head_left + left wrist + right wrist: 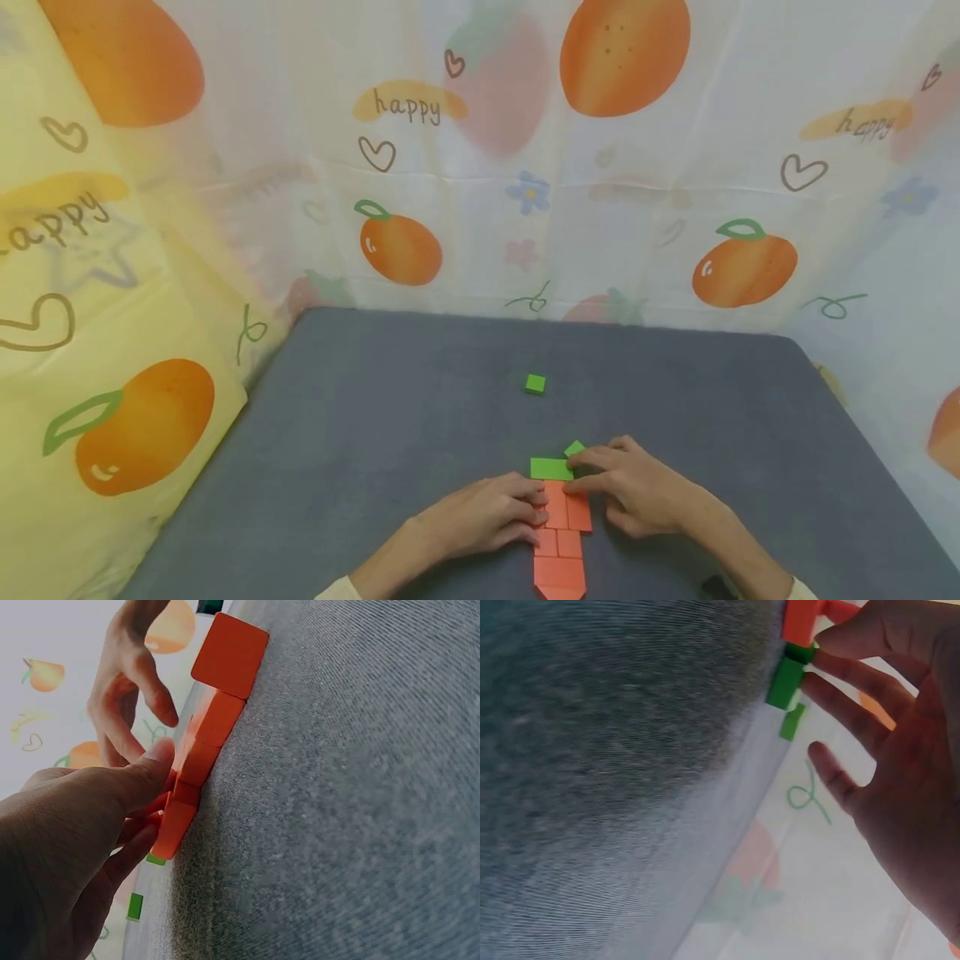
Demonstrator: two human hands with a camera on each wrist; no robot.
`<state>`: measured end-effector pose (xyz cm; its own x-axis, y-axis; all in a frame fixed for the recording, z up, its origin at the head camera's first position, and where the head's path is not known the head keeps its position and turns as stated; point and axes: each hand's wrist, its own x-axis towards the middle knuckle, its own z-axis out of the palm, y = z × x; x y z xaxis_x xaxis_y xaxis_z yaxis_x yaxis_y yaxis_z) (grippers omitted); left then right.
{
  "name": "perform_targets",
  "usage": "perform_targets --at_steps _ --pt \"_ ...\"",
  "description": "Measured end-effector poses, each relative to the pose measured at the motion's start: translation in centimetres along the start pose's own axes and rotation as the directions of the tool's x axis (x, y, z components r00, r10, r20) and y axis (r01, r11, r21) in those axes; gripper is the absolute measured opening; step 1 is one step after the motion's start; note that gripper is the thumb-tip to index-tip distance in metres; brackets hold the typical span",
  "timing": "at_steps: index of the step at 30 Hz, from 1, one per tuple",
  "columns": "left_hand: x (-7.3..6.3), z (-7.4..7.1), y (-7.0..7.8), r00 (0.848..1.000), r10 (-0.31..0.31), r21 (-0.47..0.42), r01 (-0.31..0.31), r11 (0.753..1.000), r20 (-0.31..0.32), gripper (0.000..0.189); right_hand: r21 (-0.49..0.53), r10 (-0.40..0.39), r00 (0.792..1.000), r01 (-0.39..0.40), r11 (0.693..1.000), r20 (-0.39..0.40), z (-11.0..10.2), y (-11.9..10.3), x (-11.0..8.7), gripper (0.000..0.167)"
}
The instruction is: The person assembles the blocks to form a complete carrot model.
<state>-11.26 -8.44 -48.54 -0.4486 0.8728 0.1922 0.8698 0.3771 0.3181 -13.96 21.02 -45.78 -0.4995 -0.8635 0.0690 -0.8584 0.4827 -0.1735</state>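
Orange blocks (pixel 557 505) lie flat in a column, closely fitted, with a pointed piece (pixel 559 577) at the near end. A green rectangular block (pixel 547 468) tops the column. My left hand (pixel 487 512) rests its fingertips along the column's left side, hiding part of it. From the right, my right hand (pixel 648 492) touches a small tilted green block (pixel 574 448) with one fingertip and the upper right orange block (pixel 578 513) with another. Its remaining fingers stay loosely bent. In the right wrist view its fingers (pixel 847 712) spread beside the green block (pixel 786 682).
A lone green cube (pixel 535 384) sits farther back on the grey cloth-covered table (pixel 390 383). A small dark object (pixel 717 587) lies at the near edge, by the right forearm. Fruit-printed curtains (pixel 487 192) hang behind the table and along its sides.
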Motion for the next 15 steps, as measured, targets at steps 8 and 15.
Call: perform_targets --at_steps 8,15 --pt "1.2 -1.1 -0.5 0.999 0.026 0.028 -0.027 0.999 0.033 0.024 0.043 0.085 0.991 -0.09 0.995 0.101 -1.0 -0.9 0.4 0.062" --pt "6.0 -5.5 -6.2 0.994 -0.092 0.135 0.084 0.987 0.055 0.026 0.046 0.118 0.987 -0.123 0.991 0.108 -1.1 -0.9 0.4 0.063"
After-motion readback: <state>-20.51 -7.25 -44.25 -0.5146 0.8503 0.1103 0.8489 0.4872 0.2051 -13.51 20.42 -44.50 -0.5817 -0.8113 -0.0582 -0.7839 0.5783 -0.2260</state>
